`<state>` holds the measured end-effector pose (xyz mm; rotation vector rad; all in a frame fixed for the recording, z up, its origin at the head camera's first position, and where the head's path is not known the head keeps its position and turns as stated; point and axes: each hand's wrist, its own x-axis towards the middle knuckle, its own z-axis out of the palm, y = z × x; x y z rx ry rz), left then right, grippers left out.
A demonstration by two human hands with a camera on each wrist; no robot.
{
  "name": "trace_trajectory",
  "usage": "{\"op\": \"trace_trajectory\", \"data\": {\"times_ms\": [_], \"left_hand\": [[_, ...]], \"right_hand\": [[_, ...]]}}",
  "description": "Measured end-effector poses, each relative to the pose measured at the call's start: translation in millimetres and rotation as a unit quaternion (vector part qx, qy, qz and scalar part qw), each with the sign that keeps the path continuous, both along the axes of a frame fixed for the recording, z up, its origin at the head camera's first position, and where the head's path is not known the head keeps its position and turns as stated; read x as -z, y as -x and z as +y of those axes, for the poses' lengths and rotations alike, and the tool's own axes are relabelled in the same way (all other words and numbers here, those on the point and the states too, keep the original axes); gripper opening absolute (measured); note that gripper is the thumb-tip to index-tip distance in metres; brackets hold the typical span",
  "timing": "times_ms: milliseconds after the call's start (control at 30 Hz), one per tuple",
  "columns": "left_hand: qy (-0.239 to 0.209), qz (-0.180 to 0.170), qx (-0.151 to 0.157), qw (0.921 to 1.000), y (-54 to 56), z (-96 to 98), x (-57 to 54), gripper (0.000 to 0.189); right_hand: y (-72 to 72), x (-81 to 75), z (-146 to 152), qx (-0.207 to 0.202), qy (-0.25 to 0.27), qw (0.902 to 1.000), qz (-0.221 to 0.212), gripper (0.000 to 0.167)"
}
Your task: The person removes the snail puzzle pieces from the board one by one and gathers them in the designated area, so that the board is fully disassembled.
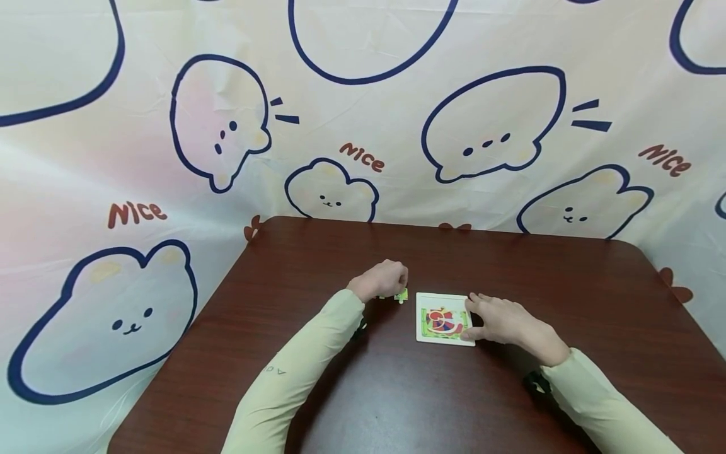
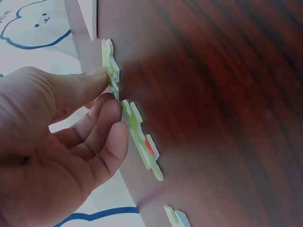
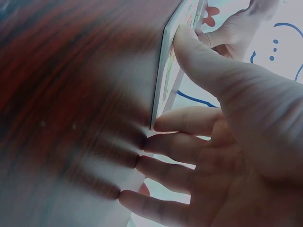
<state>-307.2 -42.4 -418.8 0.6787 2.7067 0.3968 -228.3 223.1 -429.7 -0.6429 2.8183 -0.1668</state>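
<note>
A square white puzzle tray (image 1: 445, 298) lies on the table, with a colourful red, yellow and green picture (image 1: 444, 323) assembled in its middle. My left hand (image 1: 381, 280) is just left of the tray, its thumb and forefinger pinching a green jigsaw piece (image 2: 110, 66) low over the table. Beside the other fingers of that hand is a second green piece (image 2: 137, 135) with a red patch. My right hand (image 1: 505, 320) rests at the tray's right side. Its thumb presses on the tray's edge, while the fairly straight, spread fingers (image 3: 165, 172) reach down to the tabletop.
Another puzzle piece (image 2: 176, 217) is partly cut off at the bottom of the left wrist view. The dark brown wooden table (image 1: 363, 403) extends around both hands. Behind it hangs a pale cloth (image 1: 397, 126) printed with cartoon bears.
</note>
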Motion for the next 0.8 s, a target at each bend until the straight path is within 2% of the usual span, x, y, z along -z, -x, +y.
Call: {"op": "trace_trajectory", "data": {"times_ms": [400,633,800], "left_hand": [[-0.05,0.047,0.02,0.9975,-5.5,6.4,-3.0,0.008],[-0.054,0.044,0.037,0.9969,-14.4,10.6,-6.7,0.007],[-0.058,0.036,0.038,0.997,-21.6,14.8,-9.1,0.007]], "right_hand": [[0.5,0.1,-0.8,0.001,-0.003,1.0,0.006,0.053],[-0.1,0.5,-2.7,0.001,-0.004,1.0,0.004,0.062],[-0.3,2.0,-2.3,0.007,-0.006,0.9999,0.005,0.068]]}}
